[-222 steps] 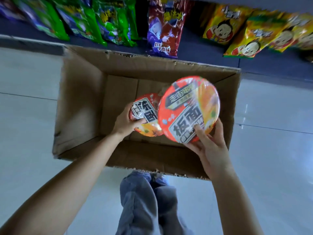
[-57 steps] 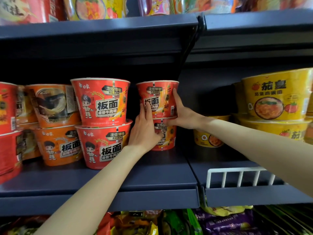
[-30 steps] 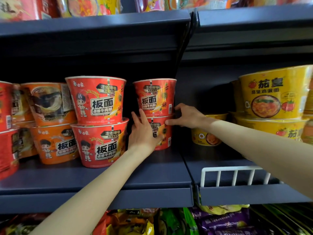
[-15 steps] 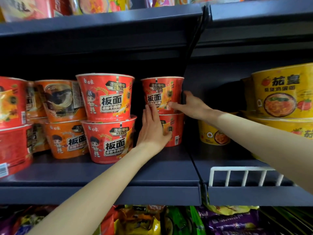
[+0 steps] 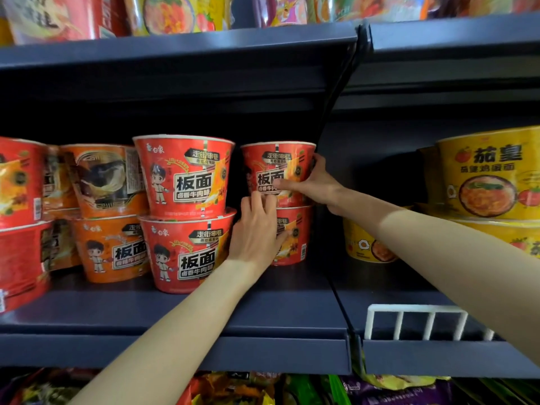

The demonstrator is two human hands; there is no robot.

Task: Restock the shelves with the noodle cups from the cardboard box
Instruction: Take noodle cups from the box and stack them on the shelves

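Observation:
Two red noodle cups stand stacked at the right end of the dark shelf [image 5: 175,311]. My right hand [image 5: 314,187] grips the upper cup [image 5: 274,163], thumb across its front label and fingers round its right side. My left hand [image 5: 254,229] holds the lower cup [image 5: 295,241] at its left front. Its thumb lies over the cup's face and its fingers bend at the seam between the two cups. The cardboard box is out of view.
Left of this stack stands another red stack [image 5: 184,176], then orange cups [image 5: 105,182] and more red ones. Yellow noodle bowls [image 5: 491,171] fill the right bay behind a white wire divider [image 5: 415,320]. Snack bags lie on the shelf below.
The two cups came from the box to the shelf stack. In the last second my right hand rose from the seam to grip the upper cup, and my left hand's fingers curled.

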